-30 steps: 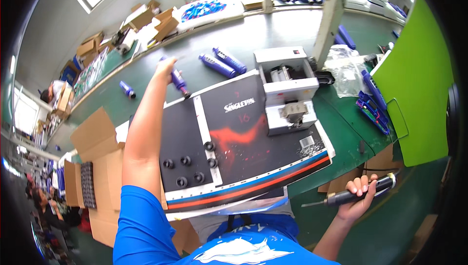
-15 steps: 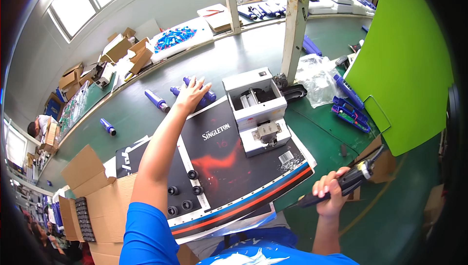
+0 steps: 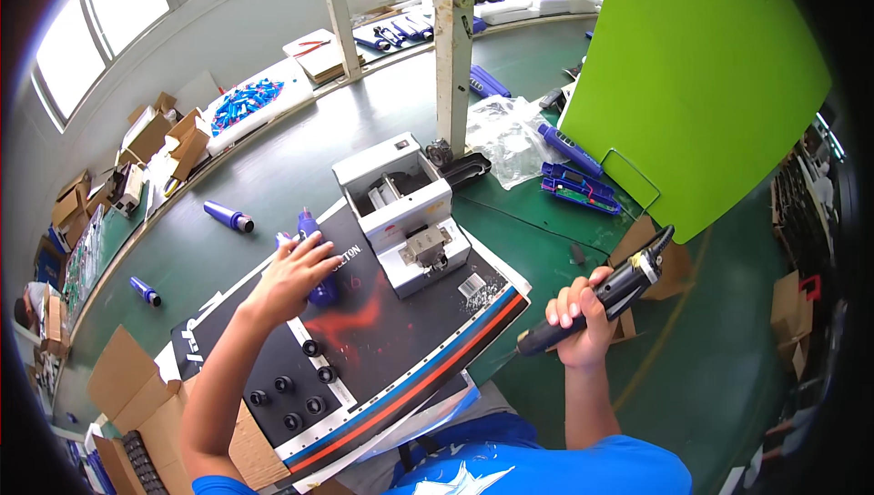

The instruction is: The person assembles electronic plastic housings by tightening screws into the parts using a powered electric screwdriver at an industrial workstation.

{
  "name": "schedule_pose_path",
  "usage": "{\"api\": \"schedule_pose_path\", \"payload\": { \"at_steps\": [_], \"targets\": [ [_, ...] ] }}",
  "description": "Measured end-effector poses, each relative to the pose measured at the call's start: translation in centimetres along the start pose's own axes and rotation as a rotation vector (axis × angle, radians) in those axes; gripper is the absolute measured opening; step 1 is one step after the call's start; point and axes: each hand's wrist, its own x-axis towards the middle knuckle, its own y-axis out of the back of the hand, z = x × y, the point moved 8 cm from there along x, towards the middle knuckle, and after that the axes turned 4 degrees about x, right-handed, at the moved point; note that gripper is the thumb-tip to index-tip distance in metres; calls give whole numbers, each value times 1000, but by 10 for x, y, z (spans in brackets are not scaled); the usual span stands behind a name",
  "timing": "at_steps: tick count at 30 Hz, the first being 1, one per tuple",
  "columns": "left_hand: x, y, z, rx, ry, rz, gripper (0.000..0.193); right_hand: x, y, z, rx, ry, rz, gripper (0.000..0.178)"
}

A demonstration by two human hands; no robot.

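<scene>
My left hand (image 3: 293,278) is closed over blue tube-shaped housings, one blue housing (image 3: 308,221) showing beyond the fingers and another blue housing (image 3: 324,293) under them, on the black printed mat (image 3: 364,313). How many lie beneath the palm is hidden. My right hand (image 3: 584,320) grips a black electric screwdriver (image 3: 628,285), held tilted in the air right of the mat, its thin tip toward the lower left and its cord at the upper right. Several black ring-shaped caps (image 3: 315,405) sit on the mat's near left part.
A grey-white machine (image 3: 401,213) with a metal fixture stands at the mat's far edge. Two blue tubes, the nearer blue tube (image 3: 146,291) among them, lie left. An opened cardboard box (image 3: 137,377) is near left. A green board (image 3: 692,85), clear plastic bag (image 3: 510,140) and opened blue casing (image 3: 581,187) stand right.
My left hand has drawn the blue housings nearer, from the bench onto the mat. The screwdriver stays in my right hand, now tilted more steeply. The whole view has shifted rightward.
</scene>
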Motion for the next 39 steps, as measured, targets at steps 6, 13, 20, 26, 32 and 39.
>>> {"api": "schedule_pose_path", "payload": {
  "at_steps": [6,13,20,26,32,39],
  "targets": [
    [-37,42,29,-177,68,91,75,27,-67,-9,-74,214,-90,27],
    [-124,124,-12,-719,716,955,37,86,-137,23,-208,257,-219,42],
    [-181,122,-45,-1670,266,1400,33,105,-166,71,-391,287,-360,37],
    [-191,101,-64,-1810,571,1519,31,106,-164,80,-488,342,-383,39],
    [-149,96,-51,-1902,313,1348,40,93,-165,76,-494,330,-295,35],
    [-118,91,-32,-2064,500,1456,36,60,-146,51,-384,415,-204,52]
  ]
}}
